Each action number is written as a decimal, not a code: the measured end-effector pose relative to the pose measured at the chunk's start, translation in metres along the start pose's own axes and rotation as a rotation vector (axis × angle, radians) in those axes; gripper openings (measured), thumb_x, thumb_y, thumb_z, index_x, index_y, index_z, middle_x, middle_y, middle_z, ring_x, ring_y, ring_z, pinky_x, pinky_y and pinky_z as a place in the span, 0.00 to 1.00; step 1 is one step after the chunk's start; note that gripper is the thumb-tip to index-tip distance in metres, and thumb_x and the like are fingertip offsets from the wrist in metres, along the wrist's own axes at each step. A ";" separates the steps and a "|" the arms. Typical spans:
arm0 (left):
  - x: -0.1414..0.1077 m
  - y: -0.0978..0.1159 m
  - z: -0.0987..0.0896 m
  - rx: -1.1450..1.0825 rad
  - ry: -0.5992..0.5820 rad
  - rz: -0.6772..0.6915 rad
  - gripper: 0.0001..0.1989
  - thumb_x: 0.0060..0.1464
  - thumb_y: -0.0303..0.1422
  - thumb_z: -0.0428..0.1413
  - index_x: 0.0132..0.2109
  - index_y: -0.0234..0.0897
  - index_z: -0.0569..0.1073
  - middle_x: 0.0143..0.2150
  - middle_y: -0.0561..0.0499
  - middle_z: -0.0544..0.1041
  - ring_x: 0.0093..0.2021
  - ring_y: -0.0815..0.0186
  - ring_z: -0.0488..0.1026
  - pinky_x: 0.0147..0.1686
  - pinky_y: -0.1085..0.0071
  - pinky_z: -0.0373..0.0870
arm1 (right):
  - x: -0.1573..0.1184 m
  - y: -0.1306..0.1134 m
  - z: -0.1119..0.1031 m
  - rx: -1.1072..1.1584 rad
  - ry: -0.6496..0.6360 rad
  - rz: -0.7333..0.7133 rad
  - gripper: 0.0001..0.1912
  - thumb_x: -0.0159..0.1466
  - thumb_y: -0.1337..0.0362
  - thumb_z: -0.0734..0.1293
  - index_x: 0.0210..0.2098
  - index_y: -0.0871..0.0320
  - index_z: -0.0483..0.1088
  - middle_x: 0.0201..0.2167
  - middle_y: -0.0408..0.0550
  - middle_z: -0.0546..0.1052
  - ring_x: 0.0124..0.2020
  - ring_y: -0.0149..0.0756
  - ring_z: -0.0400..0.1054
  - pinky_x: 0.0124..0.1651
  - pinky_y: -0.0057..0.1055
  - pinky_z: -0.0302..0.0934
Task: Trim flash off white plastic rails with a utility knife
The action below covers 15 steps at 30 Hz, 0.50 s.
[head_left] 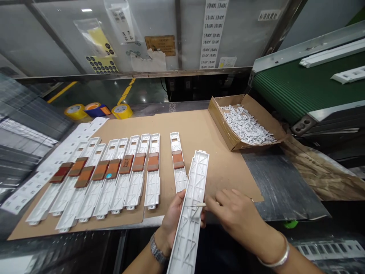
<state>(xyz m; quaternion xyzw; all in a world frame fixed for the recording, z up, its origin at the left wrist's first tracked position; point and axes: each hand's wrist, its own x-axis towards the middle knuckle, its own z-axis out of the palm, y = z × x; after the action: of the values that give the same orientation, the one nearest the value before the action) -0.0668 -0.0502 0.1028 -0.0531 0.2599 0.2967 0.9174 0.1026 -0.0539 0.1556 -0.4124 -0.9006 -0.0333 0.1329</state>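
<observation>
Metal link bracelet (158,252) on the left wrist (164,238), smooth silver bangle (275,257) on the right wrist (264,241)

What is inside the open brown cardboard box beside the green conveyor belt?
The open brown cardboard box holds a heap of small white plastic scraps. The heap covers the middle of the box floor, so anything beneath it cannot be seen.

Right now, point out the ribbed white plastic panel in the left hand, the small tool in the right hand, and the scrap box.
Ribbed white plastic panel (188,224), head view, on its ribbed face, mid-length.
Small tool (202,204), head view, on its pale handle.
Cardboard scrap box (221,121), head view, on its left wall.
</observation>
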 end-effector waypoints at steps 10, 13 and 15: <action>-0.021 0.040 -0.018 0.000 0.108 0.670 0.18 0.54 0.33 0.56 0.52 0.39 0.69 0.43 0.48 0.77 0.43 0.64 0.75 0.44 0.68 0.72 | -0.026 0.073 0.085 -0.093 0.137 0.452 0.15 0.68 0.66 0.53 0.42 0.60 0.70 0.25 0.46 0.69 0.30 0.36 0.64 0.33 0.29 0.56; -0.038 0.045 -0.019 -0.023 0.133 0.927 0.26 0.45 0.22 0.59 0.52 0.47 0.69 0.53 0.54 0.73 0.56 0.62 0.66 0.54 0.68 0.65 | -0.020 0.086 0.108 -0.147 0.188 0.453 0.16 0.67 0.66 0.53 0.40 0.61 0.71 0.27 0.50 0.71 0.29 0.39 0.64 0.31 0.32 0.59; -0.047 0.043 -0.020 -0.018 0.128 1.014 0.29 0.42 0.19 0.59 0.51 0.49 0.69 0.55 0.56 0.71 0.60 0.60 0.61 0.56 0.65 0.63 | -0.010 0.080 0.108 -0.165 0.223 0.431 0.16 0.67 0.65 0.52 0.43 0.62 0.69 0.33 0.54 0.73 0.33 0.41 0.66 0.34 0.36 0.61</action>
<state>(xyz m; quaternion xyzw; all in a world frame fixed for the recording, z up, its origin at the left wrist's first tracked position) -0.1328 -0.0445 0.1125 0.0534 0.3062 0.7029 0.6397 0.1458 0.0100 0.0448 -0.5981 -0.7659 -0.1230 0.2014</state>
